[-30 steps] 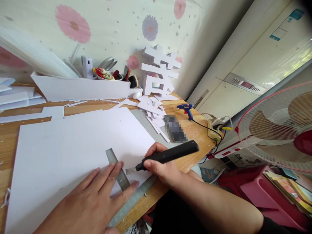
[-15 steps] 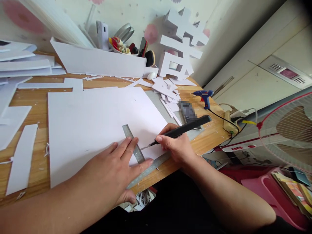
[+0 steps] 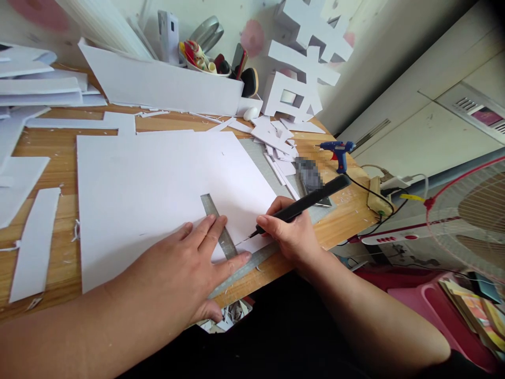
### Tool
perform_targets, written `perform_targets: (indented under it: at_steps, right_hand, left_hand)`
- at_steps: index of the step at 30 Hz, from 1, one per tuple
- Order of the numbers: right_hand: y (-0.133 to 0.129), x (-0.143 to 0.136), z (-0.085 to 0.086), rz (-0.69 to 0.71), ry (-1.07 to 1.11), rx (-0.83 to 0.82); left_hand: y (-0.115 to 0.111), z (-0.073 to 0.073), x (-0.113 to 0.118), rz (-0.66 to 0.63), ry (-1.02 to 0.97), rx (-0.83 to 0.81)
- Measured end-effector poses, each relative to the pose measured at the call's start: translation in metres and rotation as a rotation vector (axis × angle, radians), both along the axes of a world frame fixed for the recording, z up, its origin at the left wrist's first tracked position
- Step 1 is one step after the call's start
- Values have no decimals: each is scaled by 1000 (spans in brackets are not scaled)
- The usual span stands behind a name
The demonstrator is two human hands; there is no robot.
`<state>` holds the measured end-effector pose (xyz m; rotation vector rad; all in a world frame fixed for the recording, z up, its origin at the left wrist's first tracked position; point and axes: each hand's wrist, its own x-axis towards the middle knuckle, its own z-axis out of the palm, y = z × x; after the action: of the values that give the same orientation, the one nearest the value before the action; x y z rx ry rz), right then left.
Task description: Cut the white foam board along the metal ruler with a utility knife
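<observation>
- While the left hand [image 3: 185,276] lies flat with fingers spread, it presses a steel square [image 3: 221,237] onto a white foam sheet [image 3: 150,189]; nothing is gripped, the palm and fingers only bear down.
- Right hand [image 3: 292,237] is closed around a black utility knife [image 3: 307,202], held like a pen, handle slanting up and to the right.
- Knife blade tip touches the sheet just beside the right edge of the square's upright leg, near the sheet's front right corner.
- Square: one leg runs up across the sheet, the other lies along the front edge of the worktop [image 3: 59,168], partly under the left fingertips.
- Sheet lies flat on the wooden worktop, over a grey cutting mat [image 3: 260,158] that shows at its right side.
- Offcut strips [image 3: 33,247] lie left of the sheet; more white scraps [image 3: 276,142] lie behind the mat.
- Blue glue gun [image 3: 337,152] stands at the right rear of the worktop, its cord leading to a power strip [image 3: 374,195].
- White block character [image 3: 303,68] stands at the back against the wall, beside a long white tray [image 3: 158,84] holding small tools.
- Red-rimmed fan [image 3: 465,216] stands to the right, off the worktop.
</observation>
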<state>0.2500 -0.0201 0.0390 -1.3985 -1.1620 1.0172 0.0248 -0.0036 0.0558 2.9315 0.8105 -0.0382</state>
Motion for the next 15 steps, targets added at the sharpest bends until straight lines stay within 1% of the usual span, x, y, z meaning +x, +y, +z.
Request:
perform_targets:
  at_steps: [5,11,15]
  right_hand:
    - [-1,1,0,-1,9,2]
    - [-1,1,0,0,9,-12]
    - [-1,0,2,-3,-15,-29]
  left_hand:
    - [-1,-2,-2,-9,0,12]
    - [0,1,1,6,41,-41]
    - [-1,1,-1,14,35,-41]
